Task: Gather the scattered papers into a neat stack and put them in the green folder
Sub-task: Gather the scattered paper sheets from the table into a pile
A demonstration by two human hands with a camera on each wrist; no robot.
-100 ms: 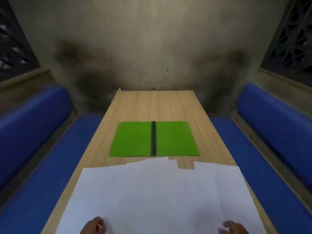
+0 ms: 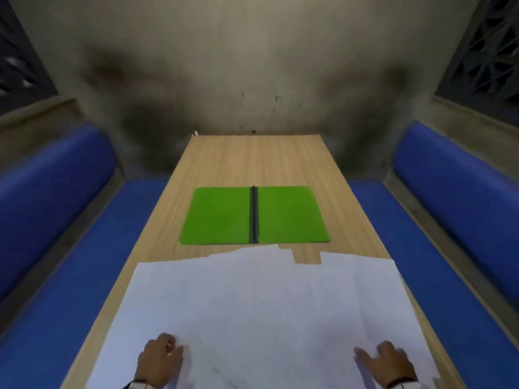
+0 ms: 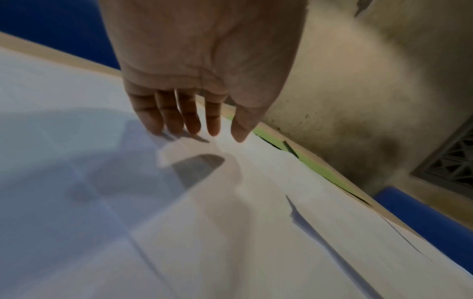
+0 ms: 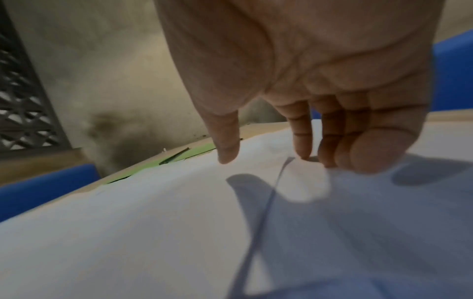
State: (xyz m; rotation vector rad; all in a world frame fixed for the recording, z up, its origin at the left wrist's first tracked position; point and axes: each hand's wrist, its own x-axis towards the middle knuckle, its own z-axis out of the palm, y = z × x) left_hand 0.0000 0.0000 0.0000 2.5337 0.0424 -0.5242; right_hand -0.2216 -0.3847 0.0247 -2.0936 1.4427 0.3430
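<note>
Several white papers (image 2: 261, 310) lie overlapped across the near half of the wooden table (image 2: 252, 161), their far edges uneven. Beyond them the green folder (image 2: 219, 217) lies spread flat, a dark spine down its middle. My left hand (image 2: 161, 353) is over the papers at the near left, fingers loosely extended with tips at the sheet (image 3: 194, 131). My right hand (image 2: 384, 360) is over the papers at the near right, fingers relaxed and tips touching the paper (image 4: 302, 157). Neither hand holds anything. The folder's near edge (image 4: 194, 153) peeks past the sheets.
Blue padded benches (image 2: 73, 276) run along both sides of the table, with blue backrests (image 2: 460, 189). A stained concrete wall (image 2: 252, 66) closes the far end. Lattice vents (image 2: 488, 57) sit in both side walls.
Both hands have come further forward over the near edge of the papers; more of each hand now shows. Papers and folder lie as before.
</note>
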